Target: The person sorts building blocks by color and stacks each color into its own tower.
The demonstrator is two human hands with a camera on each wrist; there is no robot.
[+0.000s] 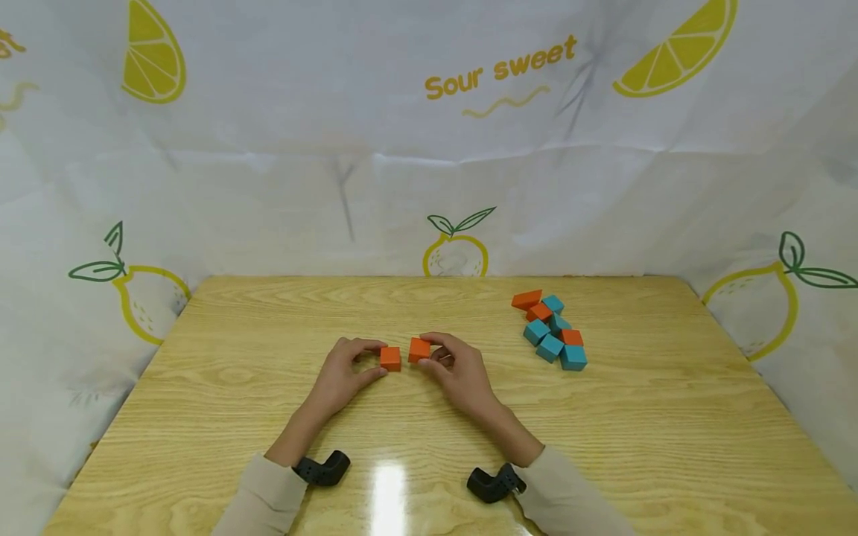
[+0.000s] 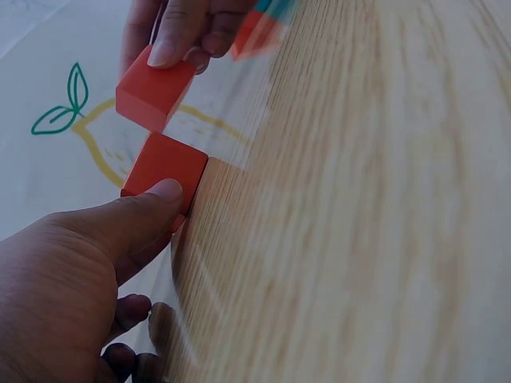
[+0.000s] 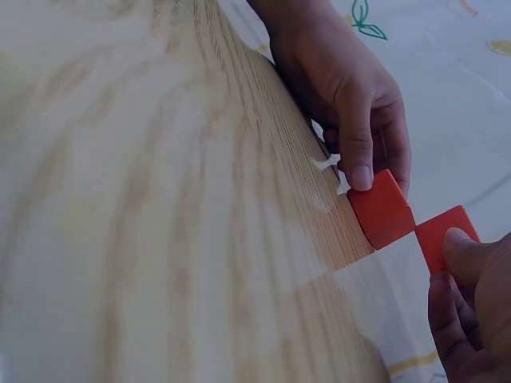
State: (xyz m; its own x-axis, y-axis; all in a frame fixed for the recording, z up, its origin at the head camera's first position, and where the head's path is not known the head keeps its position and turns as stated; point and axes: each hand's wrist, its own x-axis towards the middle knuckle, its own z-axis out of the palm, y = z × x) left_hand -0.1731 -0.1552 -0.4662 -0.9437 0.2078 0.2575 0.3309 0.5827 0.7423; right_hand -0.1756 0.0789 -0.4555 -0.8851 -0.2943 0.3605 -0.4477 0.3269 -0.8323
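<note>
Between thumb and fingers, my left hand point(image 1: 340, 378) pinches an orange cube block point(image 1: 391, 359) that rests on the wooden table. My right hand point(image 1: 467, 376) pinches a second orange cube block point(image 1: 418, 349) just to its right. In the head view a narrow gap separates the two blocks. The right wrist view shows the second block point(image 3: 439, 233) held up off the tabletop, its corner lined up near the left hand's block point(image 3: 385, 214). The left wrist view has the left hand's block point(image 2: 164, 169) low and the other block point(image 2: 153, 94) above it.
To the right on the wooden table point(image 1: 268, 313) lies a cluster of blue and orange blocks, among them an orange wedge point(image 1: 526, 299), a blue cube point(image 1: 573, 357) and an orange block point(image 1: 572, 338). A white lemon-print cloth point(image 1: 302, 208) hangs behind the table.
</note>
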